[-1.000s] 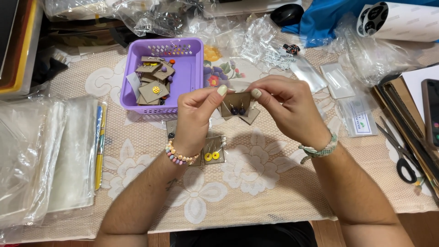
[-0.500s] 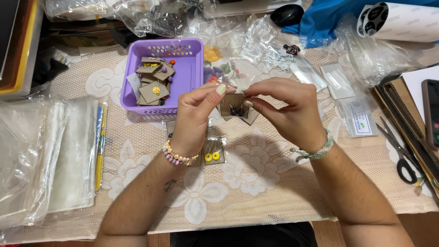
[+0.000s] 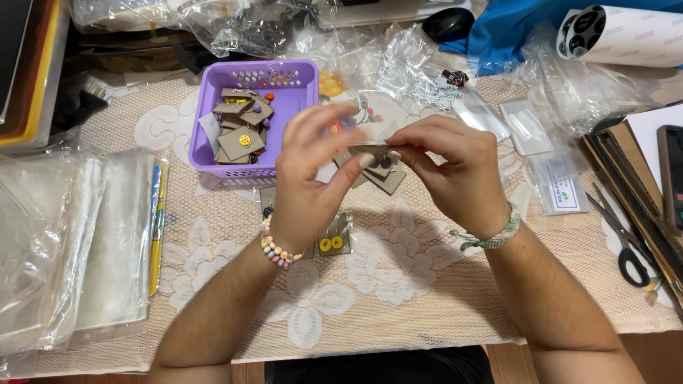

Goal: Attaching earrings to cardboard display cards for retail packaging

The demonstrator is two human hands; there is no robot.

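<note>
Covered edge to edge by a cream lace cloth [image 3: 398,299] with big flower shapes: the bench [image 3: 427,341], its near wooden edge showing at the bottom. Crowded along the far side with crumpled clear plastic bags [image 3: 398,57], a blue cloth [image 3: 512,28] and a white roll [image 3: 626,35] at the far right. Stacked at the left, a pile of flat clear sleeves [image 3: 71,242], with yellow and blue pens [image 3: 156,227] lying just beside them. Far left corner taken up by stacked boards [image 3: 28,71] with yellow and dark edges. At the right edge, black-handled scissors [image 3: 626,242] next to brown strips, and small clear packets [image 3: 555,185] near them.

Left of centre, a purple plastic basket [image 3: 292,78], holding a heap of small brown cards with coloured studs. On the cloth below the hands, a card with two yellow round studs [image 3: 331,243], partly tucked behind the left wrist.

Raised above the middle of the bench, both hands meeting. Left hand [image 3: 313,185], beaded bracelet on the wrist, fingers blurred, fingertips pinched narrow on the left end of a small brown earring card [image 3: 380,160]. Right hand [image 3: 455,171], woven bracelet on the wrist, thumb and forefinger closed tight on the same card's right end. Card held flat between the two grips, dark studs showing on its underside, well clear of the cloth and just right of the basket.
</note>
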